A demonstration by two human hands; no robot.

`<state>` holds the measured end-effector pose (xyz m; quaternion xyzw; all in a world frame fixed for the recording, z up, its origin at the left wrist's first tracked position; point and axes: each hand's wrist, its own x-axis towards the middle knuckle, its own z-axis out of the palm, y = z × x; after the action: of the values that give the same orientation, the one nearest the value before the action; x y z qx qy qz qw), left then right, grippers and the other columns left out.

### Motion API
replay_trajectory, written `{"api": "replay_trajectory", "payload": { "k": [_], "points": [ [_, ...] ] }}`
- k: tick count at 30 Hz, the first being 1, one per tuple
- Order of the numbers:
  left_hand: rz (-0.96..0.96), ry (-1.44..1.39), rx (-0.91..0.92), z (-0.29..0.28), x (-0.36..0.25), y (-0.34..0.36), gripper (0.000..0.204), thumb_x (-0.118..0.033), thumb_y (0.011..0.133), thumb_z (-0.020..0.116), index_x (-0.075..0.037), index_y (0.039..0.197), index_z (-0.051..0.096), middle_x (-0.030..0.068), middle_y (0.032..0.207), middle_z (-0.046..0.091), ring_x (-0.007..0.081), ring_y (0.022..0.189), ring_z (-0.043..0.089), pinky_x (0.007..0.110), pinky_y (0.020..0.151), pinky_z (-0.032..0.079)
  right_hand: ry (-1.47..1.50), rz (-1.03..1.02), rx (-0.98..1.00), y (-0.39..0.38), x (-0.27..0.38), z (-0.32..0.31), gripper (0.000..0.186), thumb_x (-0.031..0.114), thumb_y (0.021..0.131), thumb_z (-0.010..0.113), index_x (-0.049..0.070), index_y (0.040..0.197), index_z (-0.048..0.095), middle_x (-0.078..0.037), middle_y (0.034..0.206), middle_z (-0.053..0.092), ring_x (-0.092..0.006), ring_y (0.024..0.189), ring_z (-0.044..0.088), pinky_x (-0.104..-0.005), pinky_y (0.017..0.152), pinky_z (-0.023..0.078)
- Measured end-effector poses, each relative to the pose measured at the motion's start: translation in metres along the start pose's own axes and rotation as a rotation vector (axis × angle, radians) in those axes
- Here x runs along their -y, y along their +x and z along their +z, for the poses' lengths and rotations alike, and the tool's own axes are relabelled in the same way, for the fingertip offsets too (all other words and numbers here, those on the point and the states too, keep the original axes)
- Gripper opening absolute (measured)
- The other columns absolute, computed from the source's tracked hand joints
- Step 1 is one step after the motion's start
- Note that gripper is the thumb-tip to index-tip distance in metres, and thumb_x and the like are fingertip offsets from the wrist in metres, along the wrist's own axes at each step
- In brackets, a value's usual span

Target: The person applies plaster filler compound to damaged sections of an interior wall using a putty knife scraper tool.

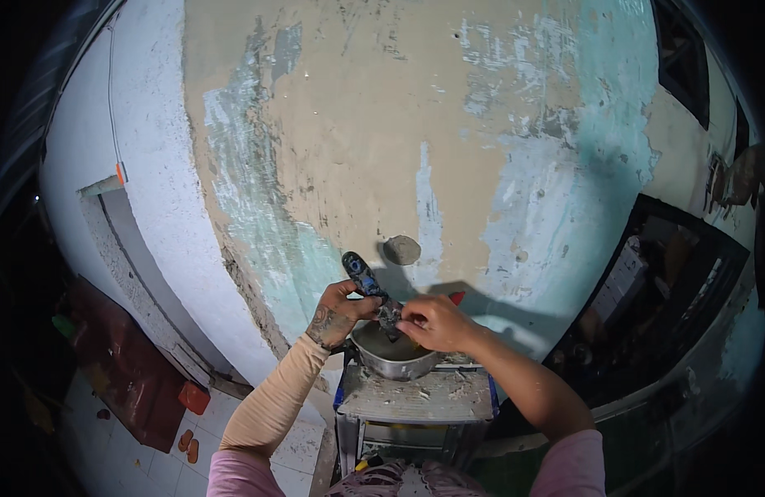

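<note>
My left hand (339, 313), at the end of a beige sleeve, is closed round a black handled tool with blue marks (363, 277). The tool slants down to the right, and its lower end is crusted with grey. My right hand (436, 321) has its fingers pinched together at that crusted end; what they hold is hidden. A red tip (457, 297) juts out behind the right hand, and I cannot tell whether the hand grips it. Below both hands sits a round metal bowl (399, 367) with murky grey liquid in it.
The bowl stands on a spattered stepladder top (415, 399) close in front of me. Behind rises a wall (357, 149) with patchy beige, blue and green paint and a round grey patch (401, 250). A doorway lies left, a dark window opening (647, 282) right. Orange slippers (189, 446) lie on floor tiles.
</note>
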<state>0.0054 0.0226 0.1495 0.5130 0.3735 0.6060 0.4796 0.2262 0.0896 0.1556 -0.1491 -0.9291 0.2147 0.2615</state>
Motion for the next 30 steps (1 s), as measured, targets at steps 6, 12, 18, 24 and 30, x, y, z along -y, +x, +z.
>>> {"api": "replay_trajectory", "payload": {
  "k": [6,12,18,24,30],
  "points": [
    [-0.091,0.347,0.077,-0.012,0.006,0.001,0.027,-0.001,0.078,0.075,0.003,0.104,0.067,0.0092,0.095,0.072,0.0175,0.083,0.068,0.029,0.077,0.056,-0.295,0.203,0.138,0.021,-0.019,0.014,0.035,0.033,0.088,0.071,-0.001,0.096,0.067,-0.021,0.093,0.068,-0.0439,0.087,0.066,-0.049,0.076,0.052],
    [-0.057,0.118,-0.141,-0.007,0.004,0.003,0.034,-0.002,0.077,0.078,0.005,0.107,0.063,0.0098,0.09,0.069,0.0182,0.08,0.066,0.031,0.069,0.058,-0.316,0.307,0.467,0.043,-0.024,0.013,0.027,0.029,0.088,0.069,0.003,0.095,0.072,-0.022,0.092,0.07,-0.0384,0.093,0.067,-0.046,0.081,0.052],
    [-0.172,0.141,-0.144,-0.019,-0.019,-0.015,0.029,-0.003,0.082,0.074,0.005,0.107,0.062,0.0109,0.094,0.068,0.0179,0.082,0.067,0.031,0.068,0.06,-0.456,0.393,0.62,0.057,-0.007,0.017,0.039,0.038,0.086,0.069,0.003,0.102,0.073,-0.021,0.105,0.07,-0.0365,0.1,0.067,-0.0443,0.086,0.053],
    [-0.036,0.531,0.179,-0.033,-0.033,-0.033,0.028,-0.007,0.077,0.083,-0.002,0.101,0.07,0.0046,0.094,0.074,0.0103,0.084,0.066,0.026,0.078,0.054,-0.353,0.263,0.684,0.058,-0.008,0.021,0.037,0.032,0.089,0.063,-0.001,0.104,0.071,-0.022,0.105,0.07,-0.0367,0.097,0.068,-0.0443,0.085,0.054],
    [0.14,0.744,0.336,-0.029,-0.032,-0.053,0.031,-0.011,0.08,0.082,-0.003,0.108,0.071,0.0074,0.097,0.074,0.0134,0.086,0.067,0.029,0.082,0.054,-0.28,0.129,0.478,0.035,-0.029,0.056,0.03,0.014,0.087,0.058,-0.001,0.112,0.067,-0.023,0.105,0.069,-0.0372,0.101,0.067,-0.0457,0.085,0.053]
  ]
}}
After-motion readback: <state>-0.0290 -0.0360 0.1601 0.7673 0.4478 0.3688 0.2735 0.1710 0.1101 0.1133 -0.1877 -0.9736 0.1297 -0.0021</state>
